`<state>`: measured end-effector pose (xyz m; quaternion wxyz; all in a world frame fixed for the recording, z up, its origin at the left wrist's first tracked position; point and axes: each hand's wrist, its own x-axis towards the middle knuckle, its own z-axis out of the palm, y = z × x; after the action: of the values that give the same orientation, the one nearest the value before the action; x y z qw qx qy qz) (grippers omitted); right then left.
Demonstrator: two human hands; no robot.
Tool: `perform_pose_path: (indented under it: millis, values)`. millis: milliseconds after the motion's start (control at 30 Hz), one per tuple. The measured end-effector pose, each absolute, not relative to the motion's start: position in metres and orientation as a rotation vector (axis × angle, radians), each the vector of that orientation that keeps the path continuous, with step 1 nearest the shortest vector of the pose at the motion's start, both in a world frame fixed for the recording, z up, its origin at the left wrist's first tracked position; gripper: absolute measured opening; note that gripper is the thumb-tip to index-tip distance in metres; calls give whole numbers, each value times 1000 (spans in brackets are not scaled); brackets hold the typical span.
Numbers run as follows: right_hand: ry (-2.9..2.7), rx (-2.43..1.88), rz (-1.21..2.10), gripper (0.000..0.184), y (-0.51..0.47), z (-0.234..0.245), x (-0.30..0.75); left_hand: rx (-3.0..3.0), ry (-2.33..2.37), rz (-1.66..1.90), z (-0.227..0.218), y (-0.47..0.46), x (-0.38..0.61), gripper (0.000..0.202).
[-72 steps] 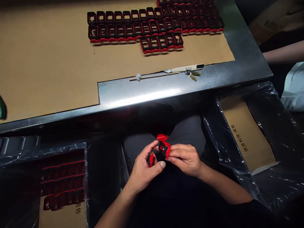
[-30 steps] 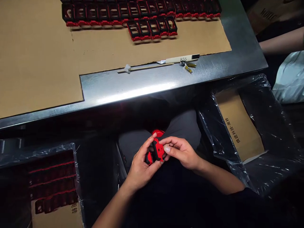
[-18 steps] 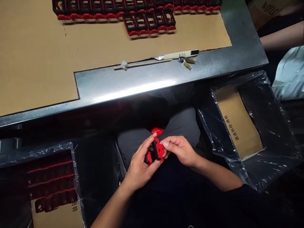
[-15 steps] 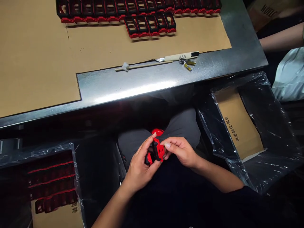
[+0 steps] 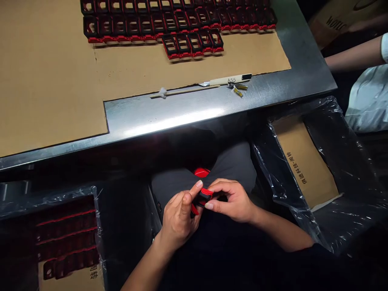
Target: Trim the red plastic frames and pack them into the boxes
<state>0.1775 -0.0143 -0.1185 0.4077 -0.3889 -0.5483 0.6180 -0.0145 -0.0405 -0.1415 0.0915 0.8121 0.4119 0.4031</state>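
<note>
Closest to me are the two hands, the left hand (image 5: 178, 216) and the right hand (image 5: 233, 201). They are close together, both clamped on one red-and-black plastic frame (image 5: 202, 197), pinching it from either side above the lap. One rounded red piece (image 5: 201, 172) shows just past the fingertips; I can't tell whether it joins the frame. On either side of the lap sit two plastic-lined bins. The left bin (image 5: 97, 226) holds stacked rows of red-and-black frames, too dark to count, and the right bin (image 5: 281, 169) shows a printed cardboard base (image 5: 303, 165). Beyond, on the steel table (image 5: 169, 121), lie one utility knife (image 5: 230, 80), one wooden stick (image 5: 182, 92) with a white cotton tip, and one small metal clip (image 5: 238, 91). Farther on, on a cardboard sheet (image 5: 51, 81), five frames (image 5: 192, 44) form a short front row, with longer rows behind. At far right is one co-worker's forearm (image 5: 351, 56).
</note>
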Motion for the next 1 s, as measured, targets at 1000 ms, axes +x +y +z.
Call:
perform_pose_path:
  millis: [1000]
  values:
    - [-396, -807, 2437, 37, -8, -144, 175, 2127, 1258, 1120, -125, -42, -1, 109]
